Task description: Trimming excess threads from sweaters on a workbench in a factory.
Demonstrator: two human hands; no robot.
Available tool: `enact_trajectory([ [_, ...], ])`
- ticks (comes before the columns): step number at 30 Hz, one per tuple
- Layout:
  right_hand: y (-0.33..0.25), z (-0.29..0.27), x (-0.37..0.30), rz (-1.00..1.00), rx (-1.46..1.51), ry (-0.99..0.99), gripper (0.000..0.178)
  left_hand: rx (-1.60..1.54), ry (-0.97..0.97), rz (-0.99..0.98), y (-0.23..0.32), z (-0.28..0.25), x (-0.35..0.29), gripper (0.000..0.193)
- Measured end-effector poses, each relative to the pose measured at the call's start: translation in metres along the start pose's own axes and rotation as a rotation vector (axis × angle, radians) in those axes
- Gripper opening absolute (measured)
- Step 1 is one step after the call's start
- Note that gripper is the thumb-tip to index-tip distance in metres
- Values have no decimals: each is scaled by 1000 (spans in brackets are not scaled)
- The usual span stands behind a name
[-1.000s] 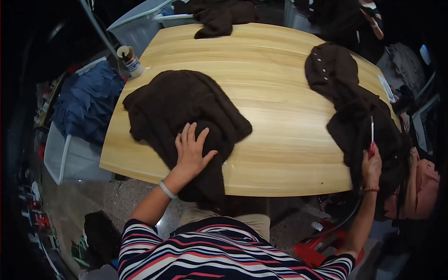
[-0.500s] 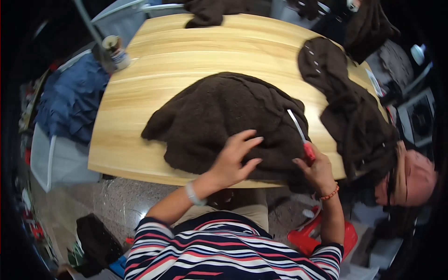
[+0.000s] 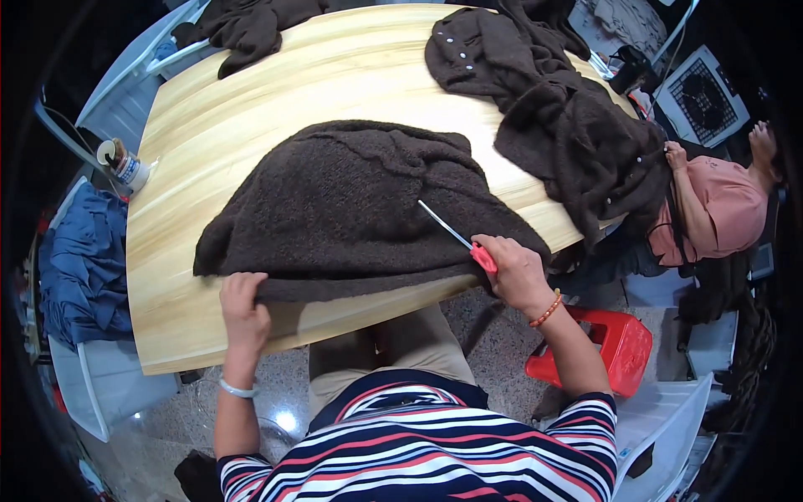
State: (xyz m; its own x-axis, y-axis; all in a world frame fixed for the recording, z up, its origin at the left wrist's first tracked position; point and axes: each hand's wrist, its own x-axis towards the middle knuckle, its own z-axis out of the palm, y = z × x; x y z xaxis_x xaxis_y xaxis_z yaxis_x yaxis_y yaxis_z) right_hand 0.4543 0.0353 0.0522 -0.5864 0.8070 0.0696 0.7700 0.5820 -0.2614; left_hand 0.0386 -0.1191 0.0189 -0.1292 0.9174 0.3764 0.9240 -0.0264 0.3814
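A dark brown fleecy garment (image 3: 335, 201) lies folded over on the light wooden table, its near edge drawn fairly straight along the table's front. At that edge's left end, my left hand (image 3: 244, 314) has its fingers curled over the cloth, thumb below. Scissors (image 3: 447, 226) with a red handle and narrow metal blades are gripped in my right hand (image 3: 520, 272), at the garment's right end. Their blades point up and left over the cloth. Whether my right fingers also pinch the fabric is hidden.
More dark brown garments with pale buttons (image 3: 577, 125) cover the table's right side; another (image 3: 251, 33) hangs over the far left. A co-worker in a pink top (image 3: 711, 209) is at right. A cup (image 3: 125, 163) stands by the left edge, near blue cloth (image 3: 84, 268). A red stool (image 3: 623, 351) is below.
My left hand has moved left and down, from above the garment to its near left edge. The garment lies flatter, its near edge straighter. The view has shifted, showing more of the co-worker.
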Motion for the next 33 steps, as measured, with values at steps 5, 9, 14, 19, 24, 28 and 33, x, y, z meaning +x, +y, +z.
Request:
enact_trajectory([
  [5, 16, -52, 12, 71, 268, -31, 48, -493, 171, -271, -13, -58, 32, 39],
  [9, 30, -87, 52, 54, 214, 86, 42, -241, 287, -129, -60, -89, 86, 38],
  [14, 62, -84, 101, 147, 235, 146, 42, -51, 314, -138, -119, -85, 163, 16],
  [19, 97, -74, 91, 242, 309, 104, 44, -196, 192, -296, -143, -54, 177, 24],
  [24, 132, -43, 88, 276, 444, 137, 34, -269, -37, -167, -35, -21, 155, 17],
  [28, 118, -52, 99, 403, 233, 183, 34, -64, -102, 249, 35, -10, 148, 61],
  [33, 119, -54, 68, 429, 134, 154, 45, 87, -130, 363, 11, 40, 160, 48],
])
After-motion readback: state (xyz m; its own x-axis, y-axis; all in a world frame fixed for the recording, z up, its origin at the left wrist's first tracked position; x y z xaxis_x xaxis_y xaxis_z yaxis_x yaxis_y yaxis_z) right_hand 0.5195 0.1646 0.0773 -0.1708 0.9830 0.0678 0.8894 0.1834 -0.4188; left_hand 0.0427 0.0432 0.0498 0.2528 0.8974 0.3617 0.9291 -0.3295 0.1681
